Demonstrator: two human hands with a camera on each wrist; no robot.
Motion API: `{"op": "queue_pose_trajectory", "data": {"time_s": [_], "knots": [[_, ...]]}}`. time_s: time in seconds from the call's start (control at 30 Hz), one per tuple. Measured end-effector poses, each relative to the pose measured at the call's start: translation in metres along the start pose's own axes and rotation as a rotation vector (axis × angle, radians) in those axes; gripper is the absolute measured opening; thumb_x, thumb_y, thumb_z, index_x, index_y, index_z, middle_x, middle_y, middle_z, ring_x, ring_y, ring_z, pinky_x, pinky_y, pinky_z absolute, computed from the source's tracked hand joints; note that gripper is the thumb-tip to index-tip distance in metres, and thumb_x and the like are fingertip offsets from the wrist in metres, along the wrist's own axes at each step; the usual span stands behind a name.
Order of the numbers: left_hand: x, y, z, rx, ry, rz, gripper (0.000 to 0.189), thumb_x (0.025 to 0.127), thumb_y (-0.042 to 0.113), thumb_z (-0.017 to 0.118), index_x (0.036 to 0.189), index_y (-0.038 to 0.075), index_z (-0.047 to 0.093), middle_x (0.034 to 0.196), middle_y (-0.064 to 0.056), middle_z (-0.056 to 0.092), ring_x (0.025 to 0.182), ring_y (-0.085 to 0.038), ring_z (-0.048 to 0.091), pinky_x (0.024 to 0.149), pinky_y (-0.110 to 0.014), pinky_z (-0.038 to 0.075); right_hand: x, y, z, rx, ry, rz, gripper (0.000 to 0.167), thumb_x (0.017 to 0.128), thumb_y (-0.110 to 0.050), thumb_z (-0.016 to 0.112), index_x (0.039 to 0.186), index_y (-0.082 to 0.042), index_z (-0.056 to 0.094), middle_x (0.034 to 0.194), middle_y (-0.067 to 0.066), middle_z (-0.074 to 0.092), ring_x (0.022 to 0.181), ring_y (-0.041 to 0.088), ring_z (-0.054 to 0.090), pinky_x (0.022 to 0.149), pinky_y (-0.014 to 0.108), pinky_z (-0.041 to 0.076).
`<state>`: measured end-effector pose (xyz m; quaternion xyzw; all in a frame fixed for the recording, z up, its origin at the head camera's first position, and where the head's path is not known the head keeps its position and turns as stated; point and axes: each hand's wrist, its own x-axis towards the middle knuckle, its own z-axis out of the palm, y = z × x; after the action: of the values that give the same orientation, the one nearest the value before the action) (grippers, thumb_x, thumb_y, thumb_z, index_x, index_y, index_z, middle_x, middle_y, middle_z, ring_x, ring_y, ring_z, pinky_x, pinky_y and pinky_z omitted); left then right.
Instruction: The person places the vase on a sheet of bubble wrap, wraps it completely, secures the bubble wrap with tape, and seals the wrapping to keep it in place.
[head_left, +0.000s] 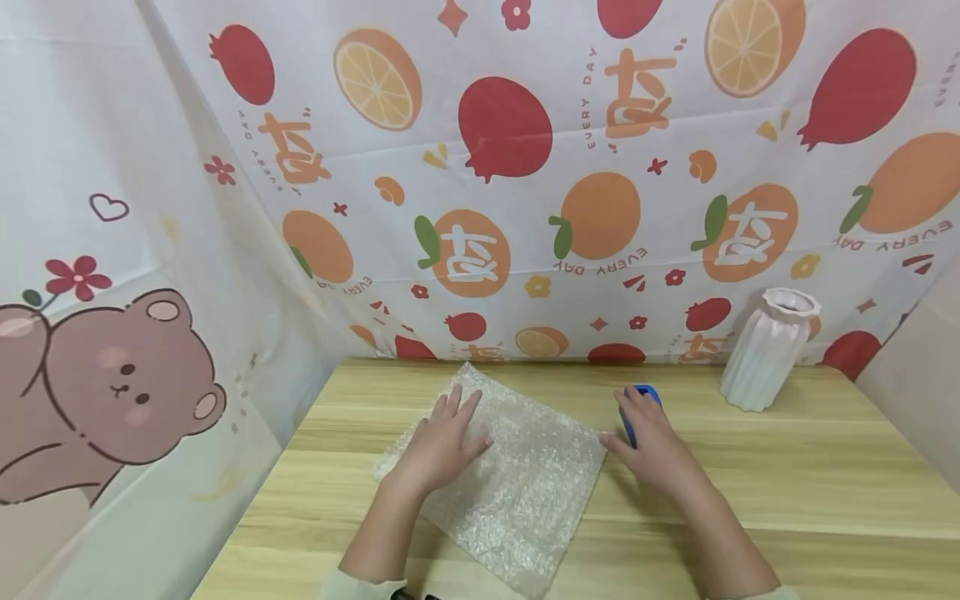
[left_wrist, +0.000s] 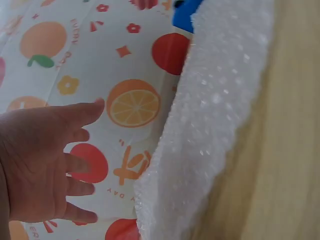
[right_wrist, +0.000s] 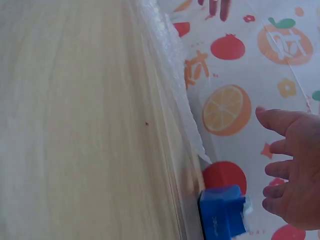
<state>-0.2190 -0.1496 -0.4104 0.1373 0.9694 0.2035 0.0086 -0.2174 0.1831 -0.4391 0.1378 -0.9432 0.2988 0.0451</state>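
A square sheet of bubble wrap [head_left: 532, 467] lies flat on the wooden table, turned so a corner points at the back edge. Over its left part hovers my left hand [head_left: 438, 450], fingers spread and holding nothing; the left wrist view shows this hand [left_wrist: 40, 165] apart from the sheet. My right hand [head_left: 654, 442] is beyond the sheet's right corner, partly covering a blue plastic object [head_left: 649, 392]. In the right wrist view the fingers of that hand [right_wrist: 297, 165] are loosely extended above the blue object [right_wrist: 217, 212], which has a clear piece at one end.
A white ribbed vase [head_left: 767, 350] stands at the back right of the table [head_left: 810, 483]. Behind the table hangs a fruit-print cloth [head_left: 525, 250], with a bear-print cloth [head_left: 135, 383] on the left side.
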Motion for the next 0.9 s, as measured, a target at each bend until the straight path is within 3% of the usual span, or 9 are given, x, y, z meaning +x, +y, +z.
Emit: {"op": "queue_pose_trajectory", "data": {"time_s": [0.1, 0.3, 0.43, 0.63, 0.9], "knots": [[-0.005, -0.001, 0.004, 0.018, -0.042, 0.019, 0.071, 0.093, 0.044, 0.063, 0.153, 0.016, 0.036, 0.160, -0.020, 0.025, 0.145, -0.045, 0.024, 0.107, -0.070, 0.027, 0.004, -0.004, 0.007, -0.006, -0.023, -0.016, 0.074, 0.094, -0.037, 0.064, 0.152, -0.003, 0.032, 0.160, 0.024, 0.020, 0.146, 0.049, 0.015, 0.111, 0.066, 0.022], [-0.016, 0.002, 0.013, 0.106, -0.142, 0.125, 0.067, 0.088, 0.041, 0.071, 0.143, 0.010, 0.050, 0.146, -0.021, 0.048, 0.131, -0.042, 0.048, 0.102, -0.058, 0.042, 0.014, -0.011, 0.019, 0.023, -0.104, -0.006, 0.070, 0.096, -0.032, 0.064, 0.153, -0.007, 0.033, 0.161, 0.020, 0.022, 0.147, 0.044, 0.019, 0.112, 0.063, 0.026], [-0.025, 0.006, 0.021, 0.142, -0.223, 0.168, 0.065, 0.083, 0.039, 0.075, 0.138, 0.011, 0.056, 0.140, -0.017, 0.054, 0.125, -0.039, 0.053, 0.096, -0.054, 0.048, 0.021, -0.016, 0.026, 0.035, -0.152, 0.017, 0.068, 0.095, -0.031, 0.064, 0.152, -0.009, 0.035, 0.160, 0.018, 0.026, 0.147, 0.041, 0.024, 0.112, 0.061, 0.027], [-0.032, 0.005, 0.029, 0.219, -0.230, 0.234, 0.048, 0.076, 0.034, 0.080, 0.118, 0.016, 0.066, 0.129, -0.010, 0.059, 0.116, -0.033, 0.055, 0.079, -0.049, 0.054, 0.030, -0.025, 0.036, 0.074, -0.206, 0.052, 0.066, 0.093, -0.030, 0.068, 0.149, -0.009, 0.041, 0.154, 0.015, 0.040, 0.144, 0.036, 0.034, 0.112, 0.057, 0.032], [-0.033, 0.003, 0.025, 0.184, -0.272, 0.252, 0.052, 0.075, 0.027, 0.081, 0.124, 0.016, 0.066, 0.142, -0.014, 0.053, 0.130, -0.035, 0.049, 0.097, -0.053, 0.048, 0.037, -0.028, 0.046, 0.069, -0.241, 0.053, 0.058, 0.093, -0.028, 0.068, 0.144, -0.008, 0.049, 0.143, 0.013, 0.054, 0.136, 0.034, 0.046, 0.109, 0.055, 0.037]]}}
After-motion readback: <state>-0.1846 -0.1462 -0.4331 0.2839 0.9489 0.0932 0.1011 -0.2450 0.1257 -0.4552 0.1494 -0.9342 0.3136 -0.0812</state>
